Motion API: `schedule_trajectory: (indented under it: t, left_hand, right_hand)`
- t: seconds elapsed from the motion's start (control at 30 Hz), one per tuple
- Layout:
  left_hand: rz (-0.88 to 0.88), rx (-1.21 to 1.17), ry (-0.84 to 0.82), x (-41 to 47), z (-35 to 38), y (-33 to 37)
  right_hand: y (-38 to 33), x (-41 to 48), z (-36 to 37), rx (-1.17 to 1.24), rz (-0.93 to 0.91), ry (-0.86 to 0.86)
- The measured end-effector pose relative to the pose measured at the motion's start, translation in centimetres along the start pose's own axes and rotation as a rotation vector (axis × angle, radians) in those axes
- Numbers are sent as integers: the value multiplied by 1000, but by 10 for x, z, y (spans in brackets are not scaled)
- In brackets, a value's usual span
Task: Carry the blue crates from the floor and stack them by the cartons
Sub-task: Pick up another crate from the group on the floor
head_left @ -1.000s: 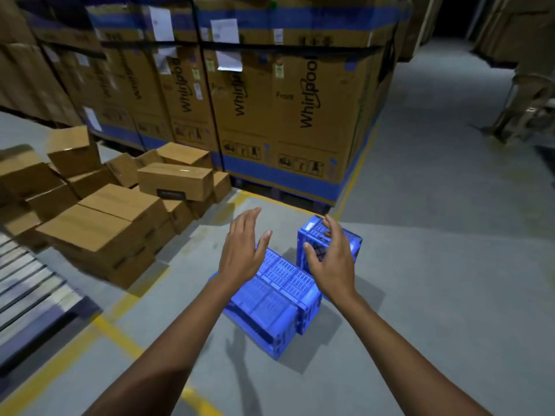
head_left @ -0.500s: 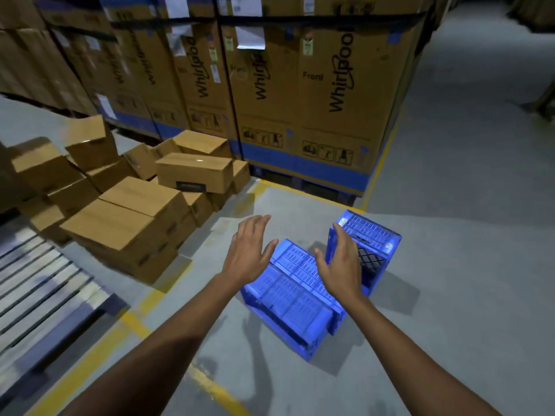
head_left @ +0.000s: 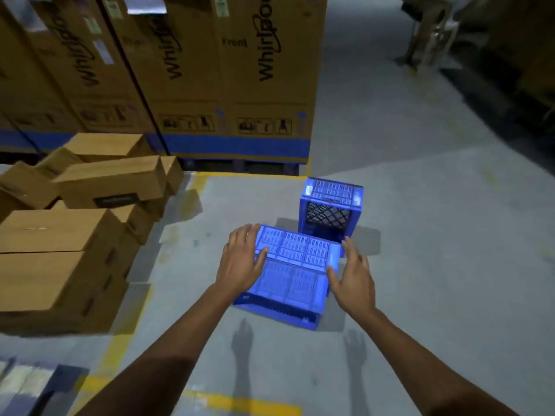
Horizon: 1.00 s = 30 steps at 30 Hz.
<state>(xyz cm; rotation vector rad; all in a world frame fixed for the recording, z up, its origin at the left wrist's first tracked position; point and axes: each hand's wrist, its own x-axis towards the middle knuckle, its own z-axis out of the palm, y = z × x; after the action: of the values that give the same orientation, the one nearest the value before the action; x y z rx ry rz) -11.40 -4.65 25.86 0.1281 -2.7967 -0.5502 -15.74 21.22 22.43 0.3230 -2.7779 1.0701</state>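
Head view: left hand (head_left: 240,261) is reaching with fingers spread, thumb lying over the near crate (head_left: 292,274) at its left top edge; whether the palm is touching is hard to tell. Right hand (head_left: 354,277) is hovering open just beside the crate's right edge, contact unclear. Near crate is sitting on the floor (head_left: 420,235), lying low and tipped. Far crate (head_left: 330,210) is standing just behind it, mesh side facing the camera, its base partly hidden. Small cartons (head_left: 60,250) are piled to the left, cut off by the frame; tall printed cartons (head_left: 228,76) are standing behind, tops cropped. Compared with half a second ago, both hands are sitting closer to the near crate, now flanking it.
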Motion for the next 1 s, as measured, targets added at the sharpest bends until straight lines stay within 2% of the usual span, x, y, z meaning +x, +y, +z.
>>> schedule_trajectory:
  t: [0.13, 0.4, 0.5, 0.57, 0.67, 0.73, 0.8, 0.9, 1.0]
  left_hand:
    - [31, 64, -112, 6, 67, -31]
    - [120, 107, -196, -10, 330, -122]
    - [149, 140, -254, -22, 411, -152]
    - [156, 173, -370, -28, 456, -170]
    - [70, 223, -656, -36, 509, -190]
    - [25, 303, -730, -43, 534, -197]
    - [12, 352, -681, -52, 551, -203]
    - [-41, 403, -518, -66, 560, -203]
    - [-277, 343, -364, -80, 562, -179]
  right_hand:
    - [42, -2, 62, -115, -55, -104]
    - [201, 14, 275, -360, -212, -177]
    - [256, 13, 339, -436, -238, -262]
    - [286, 14, 372, -541, -249, -403]
    - [320, 12, 407, -681, -216, -605]
    - [339, 12, 423, -732, -181, -678]
    - [351, 10, 433, -785, -196, -646]
    - [358, 5, 437, -746, -241, -486]
    - [348, -5, 428, -670, -243, -448]
